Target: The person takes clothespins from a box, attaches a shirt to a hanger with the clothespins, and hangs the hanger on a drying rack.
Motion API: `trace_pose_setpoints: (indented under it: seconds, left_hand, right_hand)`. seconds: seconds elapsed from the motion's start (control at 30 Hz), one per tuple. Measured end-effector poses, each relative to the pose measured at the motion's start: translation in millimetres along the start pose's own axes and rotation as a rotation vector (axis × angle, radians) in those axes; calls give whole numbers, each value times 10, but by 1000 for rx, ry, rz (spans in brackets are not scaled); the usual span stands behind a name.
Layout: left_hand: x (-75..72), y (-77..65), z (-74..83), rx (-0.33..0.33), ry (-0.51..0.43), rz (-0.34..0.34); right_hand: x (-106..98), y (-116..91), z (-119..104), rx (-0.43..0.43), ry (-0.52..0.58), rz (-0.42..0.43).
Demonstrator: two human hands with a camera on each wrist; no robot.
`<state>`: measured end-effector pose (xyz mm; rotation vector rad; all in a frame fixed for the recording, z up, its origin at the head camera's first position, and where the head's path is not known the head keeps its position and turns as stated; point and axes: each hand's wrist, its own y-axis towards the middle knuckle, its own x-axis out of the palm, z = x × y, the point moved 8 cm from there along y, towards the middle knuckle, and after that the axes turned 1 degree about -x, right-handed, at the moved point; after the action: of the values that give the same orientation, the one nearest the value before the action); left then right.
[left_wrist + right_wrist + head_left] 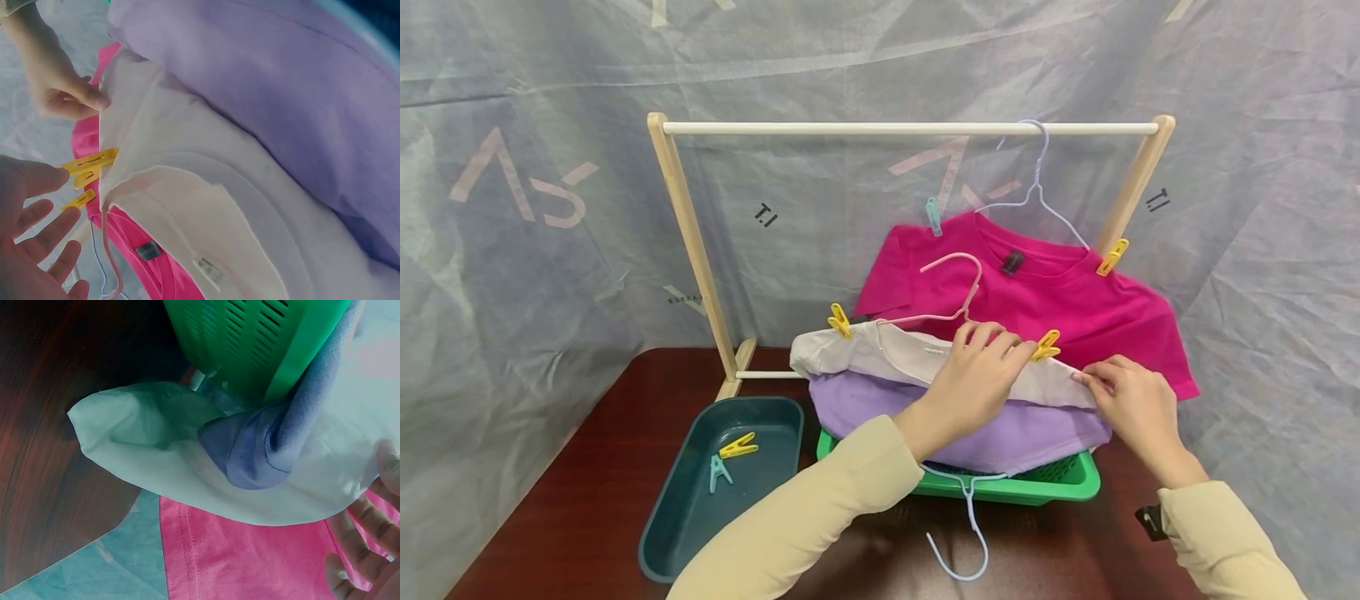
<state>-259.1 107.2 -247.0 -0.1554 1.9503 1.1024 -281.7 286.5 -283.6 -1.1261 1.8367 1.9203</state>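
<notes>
A white shirt point(902, 350) on a pink hanger point(979, 283) lies over a purple garment point(865, 408). Its shoulders carry a yellow clothespin point(840, 321) on the left and another yellow clothespin point(1045, 345) on the right. My left hand point(973, 375) is beside the right clothespin, thumb tip right at its end and other fingers loosely spread in the left wrist view. My right hand point(1138, 408) pinches the white shirt's upper edge near the sleeve, thumb on top of the cloth. In the right wrist view the white sleeve point(137, 431) droops past the purple cloth.
Behind, a magenta shirt point(1075, 312) hangs by a lavender hanger point(1037, 179) from the rack's bar point(850, 128), with clothespins at its shoulders. A green basket point(1060, 483) sits underneath the clothes; a blue hanger point(973, 517) sticks out in front. The dark tray point(658, 517) holds two clothespins.
</notes>
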Motion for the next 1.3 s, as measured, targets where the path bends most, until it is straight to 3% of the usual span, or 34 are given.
trace_pose_setpoints:
  seconds: [0.37,0.63,0.87,1.3]
  left_hand:
    - [-179,-245,-127,29,-10,72]
    - [-279,-399,-323,3,-56,88]
    - [-351,-557,-617,-68,-82,69]
    - [-519,-932,-1321,-244,-124,141]
  right_hand:
    - [13,-7,18,4,-6,4]
    - [4,-13,13,-1,-7,18]
    - [2,-17,1,0,0,16]
    - [-16,-14,-23,-2,15,32]
